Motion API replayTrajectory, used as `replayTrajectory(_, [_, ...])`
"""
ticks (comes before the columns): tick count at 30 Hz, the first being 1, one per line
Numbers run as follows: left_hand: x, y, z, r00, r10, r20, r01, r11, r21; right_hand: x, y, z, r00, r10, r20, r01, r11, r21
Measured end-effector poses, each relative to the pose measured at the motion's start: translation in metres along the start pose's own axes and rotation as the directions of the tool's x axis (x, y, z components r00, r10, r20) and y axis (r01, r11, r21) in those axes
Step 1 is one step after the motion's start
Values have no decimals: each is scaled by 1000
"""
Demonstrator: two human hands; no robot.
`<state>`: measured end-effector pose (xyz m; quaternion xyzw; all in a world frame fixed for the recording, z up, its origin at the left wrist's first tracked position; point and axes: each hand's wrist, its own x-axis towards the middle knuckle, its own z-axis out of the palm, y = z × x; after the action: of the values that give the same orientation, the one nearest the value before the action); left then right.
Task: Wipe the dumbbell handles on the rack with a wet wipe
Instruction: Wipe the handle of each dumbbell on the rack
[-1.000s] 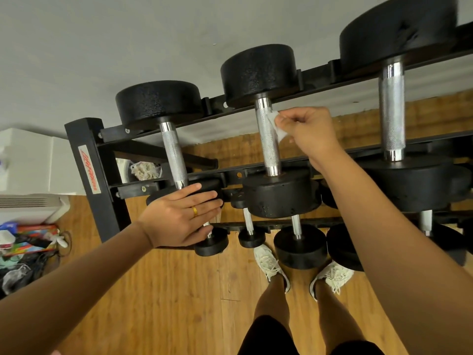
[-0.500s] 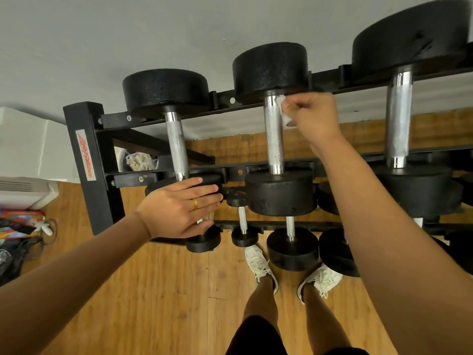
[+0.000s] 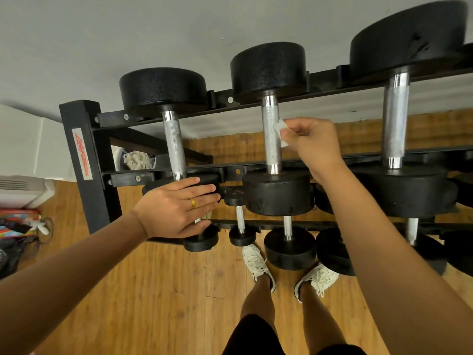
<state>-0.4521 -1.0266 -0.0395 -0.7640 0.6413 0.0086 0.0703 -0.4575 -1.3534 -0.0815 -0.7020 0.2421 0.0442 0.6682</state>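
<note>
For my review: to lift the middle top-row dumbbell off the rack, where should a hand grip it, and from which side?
Probably the knurled handle, from above: it lies bare between the rack rails, narrow enough to wrap, while the broad black heads look ungrippable.

Left arm angling up from lower left, forearm bare, wrist straight. Left hand [image 3: 176, 206] lying palm-down, 4 fingers [image 3: 204, 189] straight and close together, pointing right, thumb lying along lower edge; hand resting flat on dumbbell head [image 3: 207, 179]. Right arm angling up from lower right, wrist bending slightly. Right hand [image 3: 314, 144] showing its back, fingers curling, thumb and fingertips pinching wet wipe [image 3: 280, 133]. Hands sitting well apart, right one higher in view.
</note>
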Motion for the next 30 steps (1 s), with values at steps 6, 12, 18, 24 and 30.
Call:
replayTrajectory(6, [-1,-1,1,1000,1,7,-1,1000,-4,-12,10,-4,999,-14,45,16,999,-47])
replayTrajectory(12, [-2,0,1,1000,-9,3,9,1000,-14,-20,19,-9,990,49,135,-41,997,-62])
replayTrajectory(18, [-1,0,1,1000,-4,0,4,1000,-15,-5,5,-21,964,64,257,-12,980,-197])
replayTrajectory(24, [-1,0,0,1000,-8,-1,8,1000,-18,-15,10,-21,950,137,280,-92,982,-168])
replayTrajectory(30, [0,0,-1,1000,7,-8,-7,1000,-14,14,-23,-4,998,-18,-63,25,995,98])
